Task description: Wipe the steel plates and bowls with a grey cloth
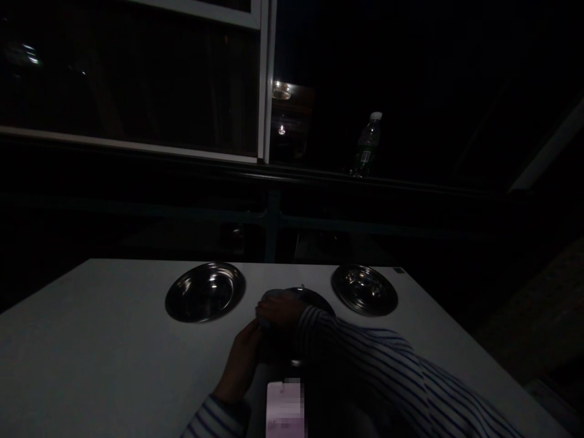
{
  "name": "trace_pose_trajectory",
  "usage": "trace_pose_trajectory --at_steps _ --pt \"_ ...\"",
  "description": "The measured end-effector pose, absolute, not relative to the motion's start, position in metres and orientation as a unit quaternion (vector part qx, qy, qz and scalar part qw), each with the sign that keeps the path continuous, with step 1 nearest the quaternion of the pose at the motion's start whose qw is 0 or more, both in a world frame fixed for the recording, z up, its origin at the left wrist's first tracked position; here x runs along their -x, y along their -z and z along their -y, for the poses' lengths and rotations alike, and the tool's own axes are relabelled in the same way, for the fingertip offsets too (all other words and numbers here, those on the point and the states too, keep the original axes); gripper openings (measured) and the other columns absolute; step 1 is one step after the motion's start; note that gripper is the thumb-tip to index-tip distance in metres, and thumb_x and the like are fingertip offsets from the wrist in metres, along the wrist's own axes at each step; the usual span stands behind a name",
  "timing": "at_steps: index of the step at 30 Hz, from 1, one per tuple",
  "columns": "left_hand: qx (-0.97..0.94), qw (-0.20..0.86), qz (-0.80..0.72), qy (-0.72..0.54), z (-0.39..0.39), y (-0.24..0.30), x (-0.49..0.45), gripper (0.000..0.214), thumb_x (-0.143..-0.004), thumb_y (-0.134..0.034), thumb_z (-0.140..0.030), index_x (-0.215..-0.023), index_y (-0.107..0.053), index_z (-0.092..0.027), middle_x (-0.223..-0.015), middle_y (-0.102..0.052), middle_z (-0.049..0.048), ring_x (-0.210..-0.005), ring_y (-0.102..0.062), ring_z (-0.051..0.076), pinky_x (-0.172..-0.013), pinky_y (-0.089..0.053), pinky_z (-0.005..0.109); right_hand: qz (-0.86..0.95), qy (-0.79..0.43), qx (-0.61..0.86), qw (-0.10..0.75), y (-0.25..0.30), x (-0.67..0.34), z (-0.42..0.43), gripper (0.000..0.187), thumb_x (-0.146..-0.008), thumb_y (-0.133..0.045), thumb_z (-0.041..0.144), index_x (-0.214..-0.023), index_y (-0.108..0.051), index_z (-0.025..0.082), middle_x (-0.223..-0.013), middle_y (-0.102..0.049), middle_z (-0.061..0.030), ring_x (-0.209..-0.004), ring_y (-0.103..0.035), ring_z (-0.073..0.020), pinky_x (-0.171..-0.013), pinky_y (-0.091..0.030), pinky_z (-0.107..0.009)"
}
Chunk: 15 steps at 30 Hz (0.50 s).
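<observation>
- while the far side of the room sits in darkness, two hands meet over a dark round vessel [314, 296] at the middle of the white table [128, 340].
- the right hand [283, 309] reaches across to the left side of the vessel, its fingers curled down and closed over a bunched grey cloth [272, 293].
- the cloth lies under that palm and shows at the far and left edges of the hand, against the vessel's far left part.
- the left hand [245, 348] comes in from the near left, its fingers bent and drawn together just beside the cloth; i cannot tell whether they grip the vessel's edge, the cloth or both.
- striped sleeves [387, 353] cover both forearms, and the right one crosses over the vessel, hiding much of it; the vessel's inside is too dark to read.
- to the far left of the hands, a shiny metal dish [205, 292] rests on the table, well apart from the left hand.
- to the far right, a second metal dish [364, 291] rests near the table's far right corner, close to a small dark label [398, 270].
- at the near edge, a pale pink rectangle [277, 406] shows below the vessel, partly blurred out.
- beyond the table, a clear bottle [367, 146] with a white cap stands on a ledge [310, 176], right of a pale window frame [264, 79].
</observation>
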<state>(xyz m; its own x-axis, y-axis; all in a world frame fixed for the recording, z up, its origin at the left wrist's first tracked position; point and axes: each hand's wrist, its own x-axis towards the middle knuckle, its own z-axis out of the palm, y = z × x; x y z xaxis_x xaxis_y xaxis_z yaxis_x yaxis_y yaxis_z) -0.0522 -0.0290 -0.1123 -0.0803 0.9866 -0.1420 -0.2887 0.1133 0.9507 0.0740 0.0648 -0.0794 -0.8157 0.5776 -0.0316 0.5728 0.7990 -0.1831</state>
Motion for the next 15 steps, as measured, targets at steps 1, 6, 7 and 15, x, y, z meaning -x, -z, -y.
trace_pose_trajectory --at_steps 1,6,7,15 --pt "-0.365 0.574 -0.477 -0.556 0.029 0.112 0.053 0.055 -0.064 -0.063 -0.043 -0.109 -0.064 -0.012 -0.068 -0.069 0.0065 -0.053 -0.058 0.017 -0.051 -0.044 0.029 0.944 -0.098 0.316 0.016 0.079 -0.078 -0.067 0.034 -0.086 -0.054 0.023 -0.119 -0.049 0.018 -0.129 -0.046 -0.0078 -0.118 -0.042 -0.0248 -0.098 -0.033 -0.051" --pt "-0.39 0.587 -0.475 -0.527 0.029 0.106 0.057 0.053 -0.069 -0.06 -0.043 -0.112 -0.062 -0.012 -0.063 -0.067 0.0041 -0.045 -0.05 0.012 -0.044 -0.038 0.024 0.903 -0.145 0.402 0.037 0.071 -0.13 -0.082 0.035 -0.087 -0.052 0.029 -0.119 -0.049 0.017 -0.125 -0.049 -0.0089 -0.111 -0.05 -0.023 -0.093 -0.04 -0.047" --pt "-0.4 0.586 -0.473 -0.523 0.029 0.104 0.057 0.05 -0.07 -0.059 -0.042 -0.111 -0.062 -0.012 -0.065 -0.067 0.0046 -0.046 -0.051 0.012 -0.044 -0.038 0.024 0.895 -0.155 0.415 0.045 0.069 -0.142 -0.081 0.035 -0.087 -0.052 0.03 -0.119 -0.049 0.017 -0.123 -0.05 -0.0089 -0.109 -0.051 -0.0227 -0.092 -0.041 -0.047" --pt "-0.435 0.57 -0.479 -0.507 0.032 0.103 0.057 0.047 -0.074 -0.057 -0.041 -0.111 -0.062 -0.013 -0.087 -0.071 0.0099 -0.069 -0.063 0.021 -0.054 -0.048 0.029 0.841 -0.224 0.479 0.112 0.066 -0.194 -0.028 0.032 -0.089 -0.039 0.018 -0.119 -0.05 0.019 -0.11 -0.061 -0.0074 -0.099 -0.059 -0.0189 -0.09 -0.044 -0.037"
